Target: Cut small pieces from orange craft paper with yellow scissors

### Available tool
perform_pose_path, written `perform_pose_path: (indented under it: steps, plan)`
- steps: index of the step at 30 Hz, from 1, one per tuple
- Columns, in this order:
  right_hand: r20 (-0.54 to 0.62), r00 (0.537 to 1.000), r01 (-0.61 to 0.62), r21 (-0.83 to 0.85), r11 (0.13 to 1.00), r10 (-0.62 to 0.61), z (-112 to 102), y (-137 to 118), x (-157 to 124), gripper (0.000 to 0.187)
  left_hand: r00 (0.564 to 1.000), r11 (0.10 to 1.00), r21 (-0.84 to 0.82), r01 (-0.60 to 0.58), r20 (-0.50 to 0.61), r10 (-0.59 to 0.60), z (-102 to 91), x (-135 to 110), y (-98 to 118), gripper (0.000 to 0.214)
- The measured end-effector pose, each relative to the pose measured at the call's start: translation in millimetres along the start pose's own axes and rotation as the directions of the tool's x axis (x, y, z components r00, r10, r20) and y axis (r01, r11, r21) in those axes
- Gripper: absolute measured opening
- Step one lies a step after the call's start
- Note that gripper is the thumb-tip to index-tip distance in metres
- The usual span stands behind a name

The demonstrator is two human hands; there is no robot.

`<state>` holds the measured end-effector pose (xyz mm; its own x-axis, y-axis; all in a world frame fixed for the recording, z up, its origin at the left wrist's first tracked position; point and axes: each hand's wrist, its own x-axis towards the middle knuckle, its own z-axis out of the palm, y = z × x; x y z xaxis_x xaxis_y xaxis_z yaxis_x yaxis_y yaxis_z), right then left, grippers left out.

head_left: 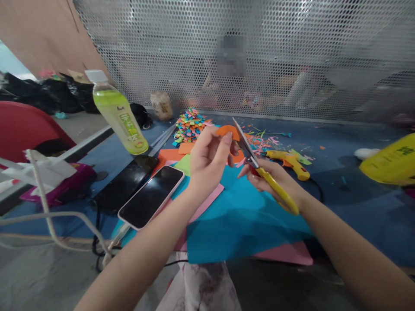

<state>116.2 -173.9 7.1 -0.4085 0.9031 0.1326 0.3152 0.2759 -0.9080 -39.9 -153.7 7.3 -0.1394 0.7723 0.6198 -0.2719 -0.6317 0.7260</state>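
My left hand (209,157) pinches a small curved piece of orange paper (228,131) and holds it up above the table. My right hand (272,177) grips yellow-handled scissors (259,166), whose blades point up and touch the orange piece from the right. Under both hands lie sheets of blue paper (240,220) and pink paper (285,252) on the blue table (356,194).
A phone with a pink case (151,196) and a black device (125,183) lie left of the sheets. A green drink bottle (118,114) leans at the back left. A heap of coloured paper bits (191,125), a yellow glue gun (290,160), a yellow bag (391,162) and a perforated metal screen (259,56) stand behind.
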Motion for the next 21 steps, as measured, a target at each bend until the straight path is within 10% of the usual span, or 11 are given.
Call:
perform_pose_path:
  steps: [21]
  plan:
    - [0.023,0.999,0.025,-0.049,0.998,-0.024,-1.1,-4.0,2.8,0.031,1.0,1.0,-0.02,0.01,-0.011,-0.01,-2.9,1.7,-3.4,0.023]
